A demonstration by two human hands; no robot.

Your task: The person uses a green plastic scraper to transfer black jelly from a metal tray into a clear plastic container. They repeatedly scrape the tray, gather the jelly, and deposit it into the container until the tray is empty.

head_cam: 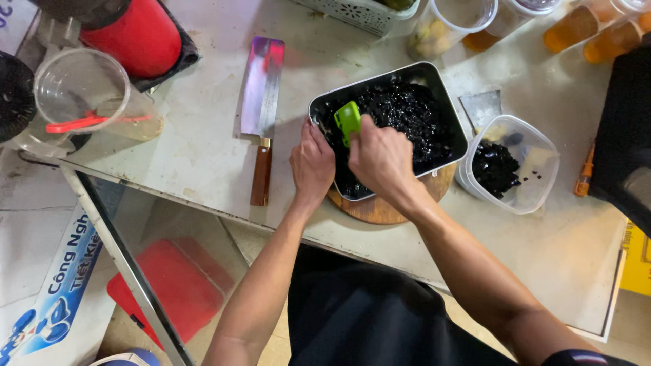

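Note:
A rectangular metal tray (pixel 444 91) full of glossy black jelly pieces (pixel 407 112) rests on a round wooden board (pixel 380 210) near the counter's front edge. My right hand (pixel 383 159) is closed around a green-handled tool (pixel 348 120) whose working end is down in the jelly. My left hand (pixel 312 166) presses against the tray's near-left rim, steadying it. To the right stands a clear plastic tub (pixel 536 190) partly filled with the same black jelly (pixel 495 166).
A cleaver with a wooden handle (pixel 261 115) lies left of the tray. A clear measuring jug (pixel 88 95) and a red cylinder (pixel 132 30) stand at far left. Plastic cups (pixel 451 24) and amber bottles (pixel 576 27) line the back. A metal scraper (pixel 481 105) lies behind the tub.

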